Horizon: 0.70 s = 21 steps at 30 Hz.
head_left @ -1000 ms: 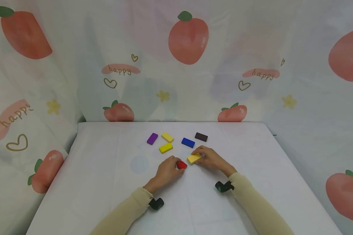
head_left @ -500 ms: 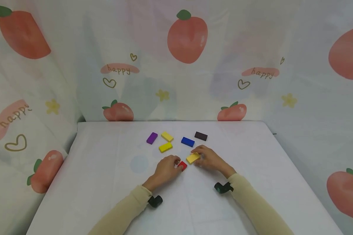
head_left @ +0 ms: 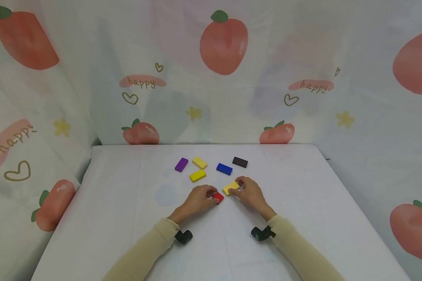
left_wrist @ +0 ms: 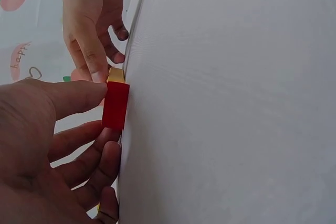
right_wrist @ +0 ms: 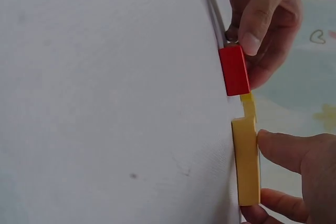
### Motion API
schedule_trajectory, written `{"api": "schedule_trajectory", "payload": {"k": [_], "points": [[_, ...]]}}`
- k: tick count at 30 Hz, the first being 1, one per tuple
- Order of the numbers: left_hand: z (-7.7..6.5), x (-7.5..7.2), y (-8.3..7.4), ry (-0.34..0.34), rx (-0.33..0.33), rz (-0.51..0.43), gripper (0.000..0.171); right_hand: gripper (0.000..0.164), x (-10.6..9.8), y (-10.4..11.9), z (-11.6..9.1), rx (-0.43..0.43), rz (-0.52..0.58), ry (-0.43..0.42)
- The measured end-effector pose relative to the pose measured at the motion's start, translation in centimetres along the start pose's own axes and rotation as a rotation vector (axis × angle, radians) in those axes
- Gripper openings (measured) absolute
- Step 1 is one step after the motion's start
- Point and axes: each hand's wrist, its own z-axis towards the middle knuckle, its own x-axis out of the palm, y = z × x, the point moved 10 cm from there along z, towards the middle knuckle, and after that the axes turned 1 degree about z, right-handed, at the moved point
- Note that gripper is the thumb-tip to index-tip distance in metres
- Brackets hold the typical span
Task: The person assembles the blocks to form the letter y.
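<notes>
In the head view, my left hand [head_left: 197, 201] holds a small red block [head_left: 218, 198] low at the table's middle. The left wrist view shows its thumb [left_wrist: 81, 98] against the red block and the fingers curled below. Just right of it, my right hand [head_left: 251, 195] pinches a light yellow block [head_left: 231, 188] between thumb and fingers. That thumb [right_wrist: 283, 145] lies against the yellow block's upper side in the right wrist view, with fingertips at its far end. The two blocks are close, with a small gap between them in the right wrist view.
Farther back on the white table [head_left: 133, 218] lie a purple block [head_left: 181, 164], a pale yellow block [head_left: 199, 162], a bright yellow block [head_left: 198, 175], a blue block [head_left: 224, 169] and a dark brown block [head_left: 240, 162]. A fruit-printed cloth [head_left: 183, 47] hangs behind.
My right hand has shifted its grip, its thumb now on the near side of the yellow block and its wrist lower. My left fingers have drawn back slightly from the red block's far side.
</notes>
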Motion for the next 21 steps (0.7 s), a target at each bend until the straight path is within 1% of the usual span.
{"api": "schedule_trajectory", "payload": {"k": [3, 10, 16, 21], "points": [[0.02, 0.06, 0.05, -0.003, 0.000, 0.009, 0.035, 0.051, 0.15, 0.02, 0.00, 0.002, 0.010, 0.001], [0.10, -0.02, -0.01, -0.030, 0.025, 0.030, 0.032, 0.050, 0.52, 0.10, 0.06, -0.007, 0.034, 0.017], [0.04, 0.04, 0.08, -0.026, 0.004, 0.030, 0.033, 0.049, 0.86, 0.17, 0.24, -0.014, 0.036, 0.017], [0.07, 0.09, -0.05, -0.028, 0.006, 0.026, 0.033, 0.048, 0.99, 0.27, 0.39, -0.027, 0.025, 0.015]]}}
